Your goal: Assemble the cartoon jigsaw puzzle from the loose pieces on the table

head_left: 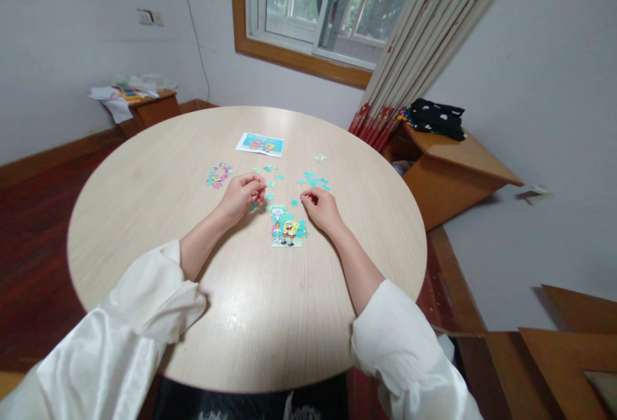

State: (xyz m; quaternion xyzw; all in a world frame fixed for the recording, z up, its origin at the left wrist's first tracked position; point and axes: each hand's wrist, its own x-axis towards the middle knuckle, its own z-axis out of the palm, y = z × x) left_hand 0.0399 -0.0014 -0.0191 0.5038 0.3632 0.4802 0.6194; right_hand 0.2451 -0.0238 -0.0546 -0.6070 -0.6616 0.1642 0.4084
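Note:
A partly joined jigsaw puzzle (pixel 290 232) lies on the round table, showing a yellow square cartoon figure and a pale tall one. My left hand (pixel 242 196) is above the table up and left of it, fingers curled with thumb and forefinger together. Right of the puzzle, my right hand (pixel 320 206) is closed in a pinch. Whatever either hand holds, if anything, is too small to make out. A loose turquoise piece (pixel 294 202) sits between the hands, just above the joined part. More turquoise pieces (pixel 315 180) are spread beyond my right hand.
A pink and mixed-colour pile of pieces (pixel 219 175) lies left of my left hand. Farther back are a picture sheet (pixel 261 144) and pale pieces (pixel 321 157). The round table (pixel 144 214) has a wooden cabinet (pixel 457 169) at its right and a curtain (pixel 409 40) behind.

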